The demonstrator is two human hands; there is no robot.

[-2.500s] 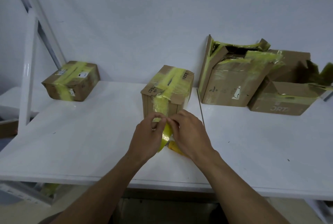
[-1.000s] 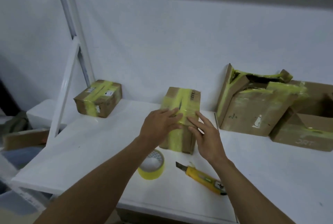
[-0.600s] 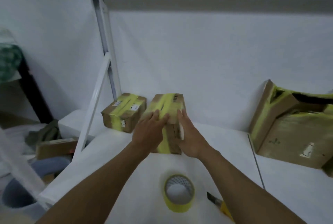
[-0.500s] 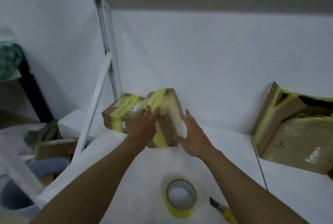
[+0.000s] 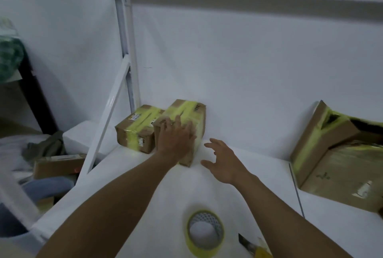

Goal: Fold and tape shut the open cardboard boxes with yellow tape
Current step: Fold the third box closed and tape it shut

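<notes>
Well, the risk from here lies with the left hand (image 5: 176,135). Its grip is spread, fingers laid flat over the top near edge of the taped box (image 5: 186,112). That box stands at the far left of the tabletop (image 5: 259,174), close against the wall (image 5: 248,71). It sits hard up against a second taped box (image 5: 134,129) on its left, touching or nearly so. A firm shove leftward would likely drive that neighbour toward the tabletop's left edge, where it could tip off. The right hand (image 5: 222,160) hovers just right of the box with an open grip, fingers fanned, holding nothing. So nothing steadies that side. Drawing the arms back carelessly could also catch the tape roll (image 5: 205,233) or the cutter (image 5: 252,247), both lying near, under the right forearm.

The box itself is plain brown cardboard and looks closed. A broad band of yellow tape runs over the top and down the near face, somewhat wrinkled. There is dark print at its far top edge, too blurred to read. The open boxes (image 5: 331,154) at the right gape untaped.
</notes>
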